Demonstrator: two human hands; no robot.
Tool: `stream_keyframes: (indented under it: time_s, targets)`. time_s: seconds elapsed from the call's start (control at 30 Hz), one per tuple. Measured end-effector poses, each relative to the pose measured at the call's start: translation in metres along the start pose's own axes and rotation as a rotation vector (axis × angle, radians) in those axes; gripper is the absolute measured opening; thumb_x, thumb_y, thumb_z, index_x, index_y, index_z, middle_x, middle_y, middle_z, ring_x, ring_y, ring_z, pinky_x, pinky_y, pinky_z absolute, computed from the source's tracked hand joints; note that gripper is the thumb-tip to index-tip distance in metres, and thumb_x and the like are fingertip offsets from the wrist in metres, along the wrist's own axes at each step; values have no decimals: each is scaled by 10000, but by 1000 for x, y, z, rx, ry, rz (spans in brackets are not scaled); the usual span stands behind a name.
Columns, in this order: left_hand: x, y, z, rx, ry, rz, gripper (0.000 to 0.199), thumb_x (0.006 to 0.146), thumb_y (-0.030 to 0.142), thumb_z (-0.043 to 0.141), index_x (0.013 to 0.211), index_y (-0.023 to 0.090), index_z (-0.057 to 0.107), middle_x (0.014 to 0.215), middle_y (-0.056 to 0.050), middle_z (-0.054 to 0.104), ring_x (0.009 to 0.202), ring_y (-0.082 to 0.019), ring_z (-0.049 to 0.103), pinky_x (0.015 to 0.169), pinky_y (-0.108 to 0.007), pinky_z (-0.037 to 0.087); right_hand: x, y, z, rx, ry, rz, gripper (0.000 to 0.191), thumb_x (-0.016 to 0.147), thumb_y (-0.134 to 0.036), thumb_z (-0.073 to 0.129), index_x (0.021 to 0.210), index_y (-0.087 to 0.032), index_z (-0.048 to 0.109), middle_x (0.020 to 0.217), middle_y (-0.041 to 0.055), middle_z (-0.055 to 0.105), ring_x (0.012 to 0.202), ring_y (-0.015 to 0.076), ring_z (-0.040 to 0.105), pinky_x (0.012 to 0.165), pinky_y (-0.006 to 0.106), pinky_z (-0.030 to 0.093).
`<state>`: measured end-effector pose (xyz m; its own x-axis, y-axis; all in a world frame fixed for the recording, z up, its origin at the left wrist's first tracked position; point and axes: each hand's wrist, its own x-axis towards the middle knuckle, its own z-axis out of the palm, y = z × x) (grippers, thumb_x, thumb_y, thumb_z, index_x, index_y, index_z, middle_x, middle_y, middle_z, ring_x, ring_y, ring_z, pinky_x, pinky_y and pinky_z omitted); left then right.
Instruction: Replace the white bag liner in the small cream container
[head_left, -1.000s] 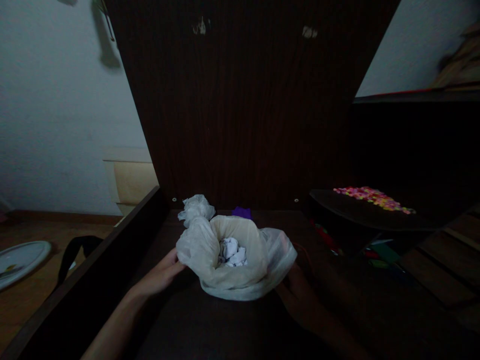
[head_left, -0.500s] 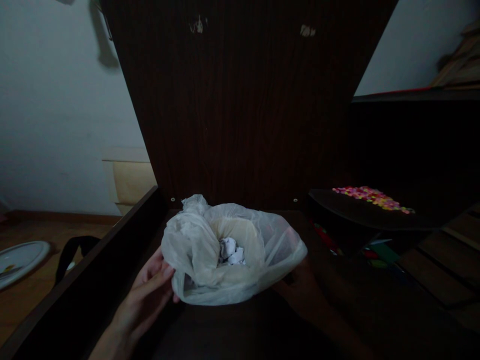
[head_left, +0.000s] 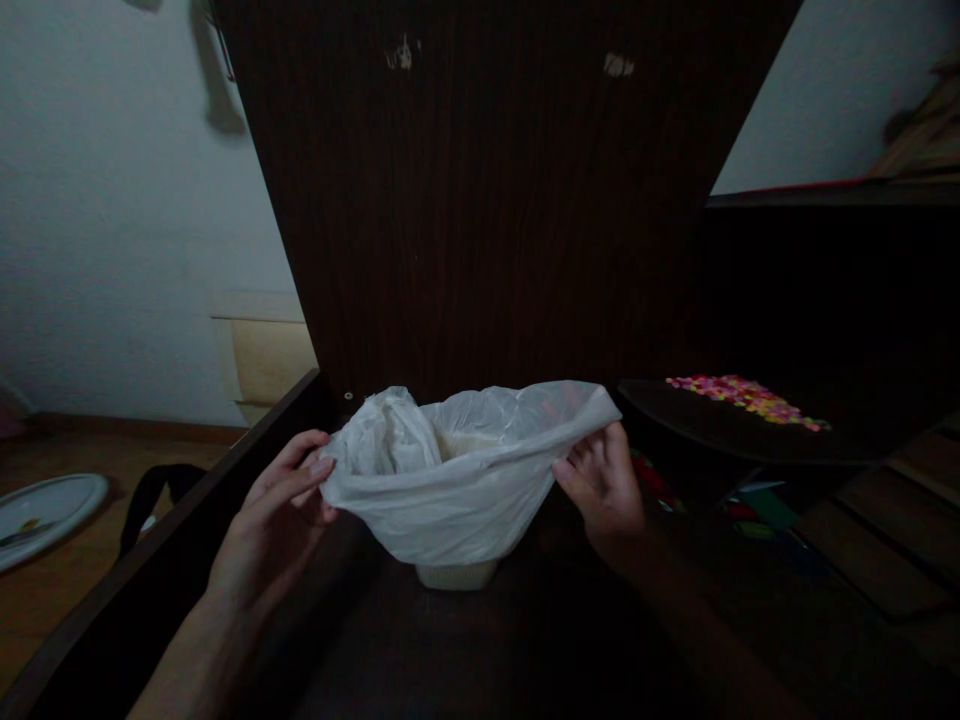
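A thin white plastic bag (head_left: 457, 510) hangs over a small light-coloured bin (head_left: 457, 577), whose base shows below the bag. The bag's edge is pulled wide to both sides. My left hand (head_left: 274, 510) pinches its left edge between thumb and fingers, beside a bunched, crumpled part of the bag. My right hand (head_left: 604, 485) grips the stretched right edge from below, fingers partly behind the plastic. Inside the bag, part of the bin's inner wall shows; its bottom is hidden.
A dark wooden panel (head_left: 495, 200) rises behind the bag. To the left runs a dark raised board (head_left: 180, 530). On the right, a dark shelf (head_left: 675, 420) bears a pile of pink and yellow pieces (head_left: 750, 397). A white round object (head_left: 52, 515) lies on the floor at left.
Both hands have moved up, lifting and spreading the bag's edge. The bin's base has come into view, and the crumpled white paper inside is now hidden. My right hand shows more clearly.
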<state>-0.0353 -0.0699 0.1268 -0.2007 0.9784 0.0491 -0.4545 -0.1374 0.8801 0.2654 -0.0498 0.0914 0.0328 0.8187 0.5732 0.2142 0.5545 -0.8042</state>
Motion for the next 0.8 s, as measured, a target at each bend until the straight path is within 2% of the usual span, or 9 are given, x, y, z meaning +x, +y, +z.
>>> stream_keyframes:
  time_s: [0.1, 0.23, 0.33, 0.43, 0.53, 0.6, 0.67, 0.73, 0.8]
  targets:
    - [16, 5, 11, 28, 18, 133, 165, 681, 154, 790, 818, 187, 703, 741, 8, 689, 559, -97, 626, 479, -144, 544, 23, -10, 1, 9, 29, -46, 775, 963, -498, 485, 1600, -294, 93, 1581, 116, 416, 1451, 263, 428, 1188, 483, 391]
    - [40, 9, 24, -33, 52, 325, 111, 658, 163, 783, 751, 185, 727, 777, -17, 726, 737, -131, 688, 669, -176, 587, 50, -10, -4, 68, 46, 3, 673, 946, -500, 503, 1546, -303, 270, 1527, 87, 490, 1393, 233, 496, 1180, 443, 405]
    - [58, 8, 28, 4, 53, 409, 234, 630, 163, 784, 862, 190, 774, 914, -30, 754, 958, -181, 700, 860, -248, 586, 66, 4, -8, 136, 51, 76, 583, 910, -473, 574, 1444, -297, 421, 1485, 74, 544, 1358, 229, 536, 1179, 445, 401]
    - [74, -1, 28, 106, 44, 436, 388, 611, 191, 802, 998, 196, 771, 1094, -56, 762, 1156, -259, 662, 1040, -375, 519, 78, 26, -10, 153, 37, 174, 580, 862, -454, 642, 1398, -292, 492, 1451, 59, 591, 1370, 232, 529, 1158, 446, 421]
    - [90, -15, 26, 218, 32, 413, 557, 612, 239, 808, 1159, 173, 728, 1274, -106, 714, 1286, -319, 593, 1125, -443, 439, 83, 49, -12, 109, -16, 343, 555, 823, -484, 667, 1325, -259, 598, 1421, 68, 626, 1361, 256, 541, 1111, 445, 466]
    - [100, -27, 23, 339, 15, 349, 655, 645, 277, 784, 1278, 153, 668, 1360, -139, 664, 1307, -334, 578, 1117, -451, 442, 81, 62, -13, 79, -58, 427, 483, 793, -486, 691, 1192, -214, 693, 1354, 96, 674, 1302, 280, 594, 1085, 460, 483]
    - [108, -38, 19, 522, -3, 261, 671, 702, 326, 732, 1338, 145, 620, 1404, -153, 630, 1282, -323, 598, 1081, -438, 470, 77, 72, -15, 60, -94, 468, 389, 768, -474, 716, 1021, -181, 749, 1205, 114, 748, 1180, 290, 671, 1045, 472, 510]
    - [113, -47, 13, 679, -28, 173, 593, 730, 355, 698, 1278, 135, 650, 1356, -165, 658, 1205, -314, 646, 1022, -427, 504, 73, 77, -17, 41, -132, 503, 328, 764, -481, 726, 874, -173, 759, 1015, 107, 794, 995, 267, 735, 947, 444, 567]
    - [114, -53, 7, 767, -46, 117, 475, 718, 372, 708, 1129, 134, 705, 1217, -167, 724, 1094, -316, 689, 947, -418, 528, 68, 78, -21, 24, -174, 534, 342, 777, -516, 724, 763, -174, 740, 840, 88, 791, 780, 219, 744, 780, 369, 607]
